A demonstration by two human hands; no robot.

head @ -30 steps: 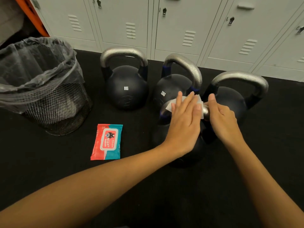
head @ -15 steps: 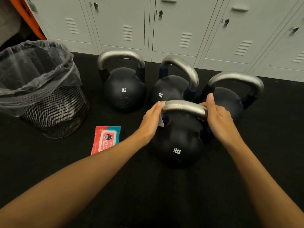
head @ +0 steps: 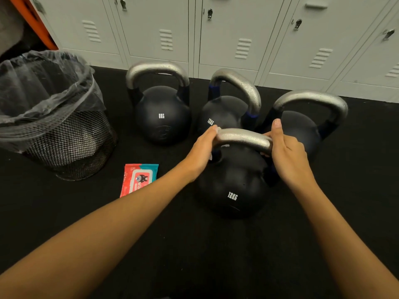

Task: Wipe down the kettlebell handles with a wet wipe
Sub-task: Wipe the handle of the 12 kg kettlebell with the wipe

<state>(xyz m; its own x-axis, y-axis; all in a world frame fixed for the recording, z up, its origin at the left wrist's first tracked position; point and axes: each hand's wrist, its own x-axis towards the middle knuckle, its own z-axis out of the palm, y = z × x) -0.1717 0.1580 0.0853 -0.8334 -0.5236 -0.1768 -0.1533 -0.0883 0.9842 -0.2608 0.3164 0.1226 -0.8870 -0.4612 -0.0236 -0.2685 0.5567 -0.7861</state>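
Both hands (head: 200,154) on kettlebell handle (head: 244,138)

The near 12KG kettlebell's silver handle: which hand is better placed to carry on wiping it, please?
Left. The left hand already has the white wet wipe at the silver handle; the right hand only steadies the other end.

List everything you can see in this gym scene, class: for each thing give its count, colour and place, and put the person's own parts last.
kettlebells: four, black with silver handles, on the floor before the lockers; nearest marked 12KG
wet wipe: one, white, at the left end of the nearest handle, mostly hidden
wipes pack: one, red and teal, on the floor left of the nearest kettlebell
waste bin: one, black mesh with clear liner, far left
lockers: a row, pale grey, along the back
floor: black
left hand: grips the wet wipe
right hand: holds the handle's right end
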